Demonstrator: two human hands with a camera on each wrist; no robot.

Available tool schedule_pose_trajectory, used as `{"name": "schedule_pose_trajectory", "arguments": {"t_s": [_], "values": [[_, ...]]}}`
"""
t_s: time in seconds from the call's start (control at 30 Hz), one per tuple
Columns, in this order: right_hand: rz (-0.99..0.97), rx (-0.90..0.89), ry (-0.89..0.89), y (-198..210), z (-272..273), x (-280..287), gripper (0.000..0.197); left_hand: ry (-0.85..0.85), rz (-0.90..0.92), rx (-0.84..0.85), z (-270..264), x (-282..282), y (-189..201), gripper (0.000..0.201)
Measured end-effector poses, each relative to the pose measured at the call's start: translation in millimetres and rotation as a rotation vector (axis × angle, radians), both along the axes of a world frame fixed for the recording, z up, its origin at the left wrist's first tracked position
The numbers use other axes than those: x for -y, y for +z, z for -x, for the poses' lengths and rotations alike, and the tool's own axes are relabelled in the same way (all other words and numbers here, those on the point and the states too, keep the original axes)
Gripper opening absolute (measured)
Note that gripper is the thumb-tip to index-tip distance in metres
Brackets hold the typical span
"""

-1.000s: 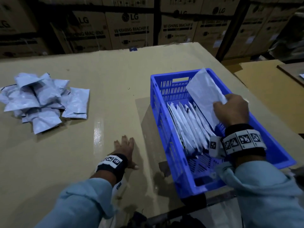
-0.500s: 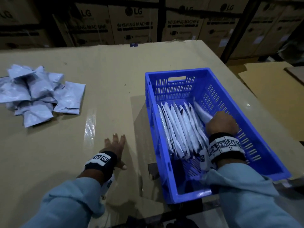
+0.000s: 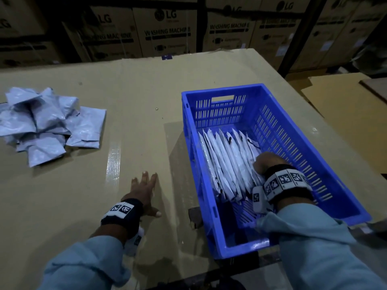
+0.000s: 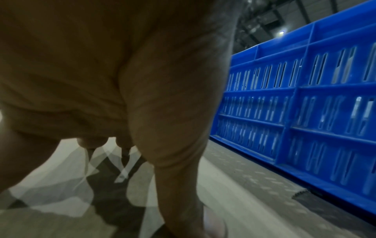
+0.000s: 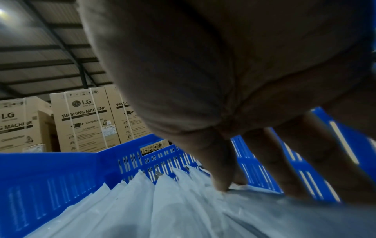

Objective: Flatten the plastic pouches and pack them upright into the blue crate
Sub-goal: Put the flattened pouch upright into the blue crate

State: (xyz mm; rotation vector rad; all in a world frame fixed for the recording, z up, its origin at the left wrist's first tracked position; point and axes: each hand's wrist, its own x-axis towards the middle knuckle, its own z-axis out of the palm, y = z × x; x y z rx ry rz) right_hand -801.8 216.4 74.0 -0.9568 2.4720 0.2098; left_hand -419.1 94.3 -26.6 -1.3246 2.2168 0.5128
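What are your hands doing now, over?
Left hand flat on table. Right hand in crate, fingers on last pouch in row. Pile waiting far left. Nothing in the way.

The far end of the blue crate is open, so my hand can go in there. The row of pouches fills the middle. The bare table between the crate and the pile of pouches is wide open. Big boxes stand behind.
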Motion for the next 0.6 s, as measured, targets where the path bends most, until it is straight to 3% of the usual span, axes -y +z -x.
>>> {"name": "schedule_pose_trajectory", "arguments": {"t_s": [0.17,0.37,0.6], "values": [[-0.011,-0.097,0.038,-3.5,5.3,-0.8,0.042,0.017,-0.016,-0.013,4.2,-2.5,6.6,0.146],[0.006,-0.081,0.071,-4.5,9.2,1.1,0.042,0.029,-0.026,-0.056,2.9,-4.7,11.4,0.145],[0.058,-0.133,-0.017,6.7,6.3,-2.4,0.023,0.017,0.030,-0.100,-3.4,-5.9,0.5,0.141]]}}
